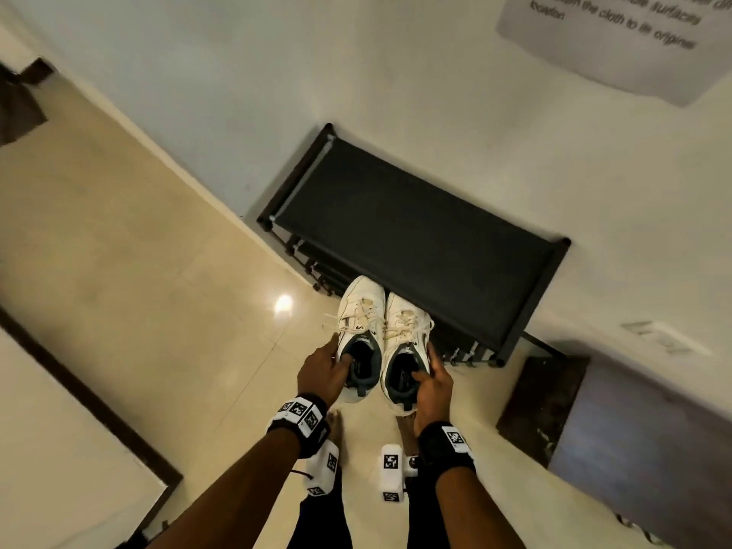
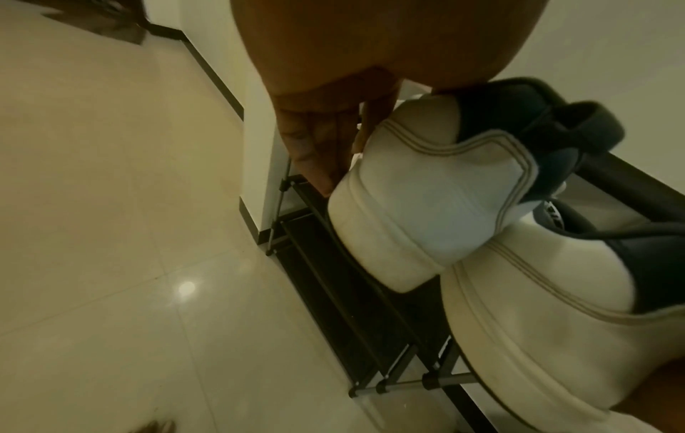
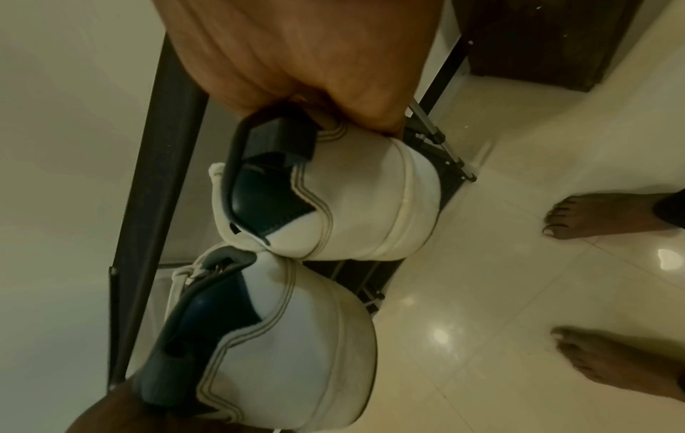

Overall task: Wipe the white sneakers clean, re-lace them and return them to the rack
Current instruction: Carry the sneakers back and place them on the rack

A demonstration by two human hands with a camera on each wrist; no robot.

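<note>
Sneakers: left sneaker point(image 1: 362, 334) and right sneaker point(image 1: 406, 352), white, dark linings, laced, frame centre, held before the black rack point(image 1: 416, 239).
Hands: left hand point(image 1: 323, 372) and right hand point(image 1: 433, 386) each grip one collar.
Writing: wall paper point(image 1: 618, 37), upper right, "cloth to its original".

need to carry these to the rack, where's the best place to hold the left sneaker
Grip the left sneaker at its heel collar, from behind and above: the opening faces up, so fingers hook inside against the stiff heel. The left hand holds it this way now.
</note>
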